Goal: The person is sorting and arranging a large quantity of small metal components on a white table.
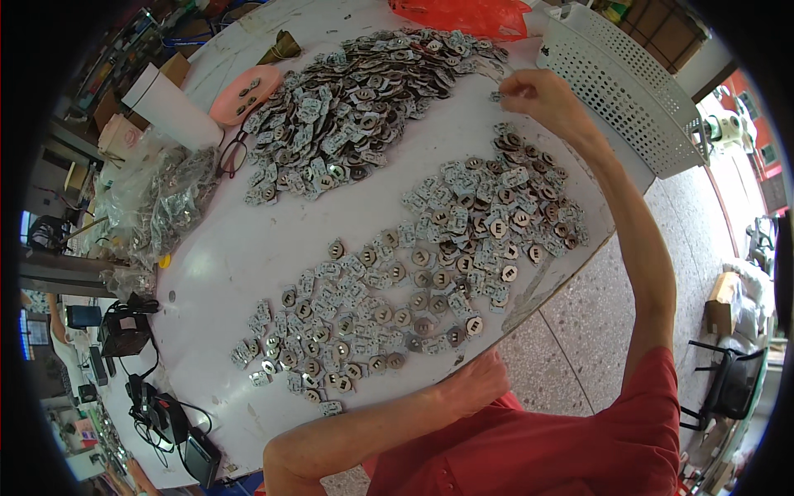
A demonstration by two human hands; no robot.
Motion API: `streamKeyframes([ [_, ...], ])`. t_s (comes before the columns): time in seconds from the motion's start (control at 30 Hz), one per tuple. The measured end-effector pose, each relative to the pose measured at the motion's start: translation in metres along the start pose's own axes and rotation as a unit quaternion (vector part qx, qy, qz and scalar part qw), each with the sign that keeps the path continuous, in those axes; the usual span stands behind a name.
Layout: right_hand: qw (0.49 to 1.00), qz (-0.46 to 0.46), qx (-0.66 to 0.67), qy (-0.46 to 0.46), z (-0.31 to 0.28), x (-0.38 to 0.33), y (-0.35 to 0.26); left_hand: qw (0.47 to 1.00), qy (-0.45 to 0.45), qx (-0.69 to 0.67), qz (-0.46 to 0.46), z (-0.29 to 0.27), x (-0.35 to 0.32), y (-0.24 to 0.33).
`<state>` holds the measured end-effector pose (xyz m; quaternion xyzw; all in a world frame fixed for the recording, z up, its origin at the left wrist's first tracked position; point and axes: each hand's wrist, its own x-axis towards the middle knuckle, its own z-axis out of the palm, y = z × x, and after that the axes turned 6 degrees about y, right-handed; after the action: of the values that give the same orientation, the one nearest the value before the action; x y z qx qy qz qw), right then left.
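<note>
Nearest me, the person in the red shirt (529, 450) is resting the left hand (484, 382) by the edge of the desk (219, 244); its fingers are hiding from my view, so I cannot tell whether it is holding anything. Just beyond it, a loose spread of metal pieces (498, 227) is covering the near part of the desk, many lying flat, others overlapping. Farther out, the right hand (542, 97) is reaching over the desk, its fingertips closing on one small metal piece (496, 97). Beside that hand, a white basket (616, 91) is standing at the right. Across a bare strip from the spread, a thick heap (339, 107) of similar pieces is sitting. Left of the heap, a pink dish (225, 103) is holding a few pieces, and eyeglasses (234, 155) are lying near a white cup (169, 107). At the far side, a red bag (471, 15) is lying.
</note>
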<state>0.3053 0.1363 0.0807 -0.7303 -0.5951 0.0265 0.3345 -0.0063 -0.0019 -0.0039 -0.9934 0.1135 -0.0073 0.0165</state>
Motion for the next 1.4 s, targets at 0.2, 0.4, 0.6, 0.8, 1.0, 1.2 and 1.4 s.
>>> streamKeyframes([
  [0.2,0.999,0.011,-0.020,0.024,0.037,0.043,0.041,1.000,0.006,0.002,-0.014,0.006,-0.001,0.005],
  [0.4,0.996,-0.046,-0.055,0.043,0.061,0.067,0.030,0.998,0.053,0.020,-0.030,0.016,-0.003,0.012],
  [0.6,0.991,-0.056,-0.086,0.086,0.066,0.073,0.039,0.997,0.067,0.043,-0.017,0.017,-0.002,0.012],
  [0.8,0.990,-0.077,-0.039,0.114,0.053,0.064,0.040,0.994,0.075,0.008,-0.075,0.025,-0.006,0.022],
  [1.0,0.981,0.106,0.163,0.020,0.013,0.032,0.017,0.992,0.110,0.061,-0.016,0.006,-0.003,0.005],
  [1.2,0.979,0.043,0.165,-0.109,-0.014,-0.039,-0.049,1.000,-0.020,-0.014,0.005,0.000,-0.001,0.000],
  [1.4,0.984,-0.077,0.078,-0.138,-0.014,-0.081,-0.075,1.000,-0.006,0.027,0.012,-0.005,0.000,-0.004],
])
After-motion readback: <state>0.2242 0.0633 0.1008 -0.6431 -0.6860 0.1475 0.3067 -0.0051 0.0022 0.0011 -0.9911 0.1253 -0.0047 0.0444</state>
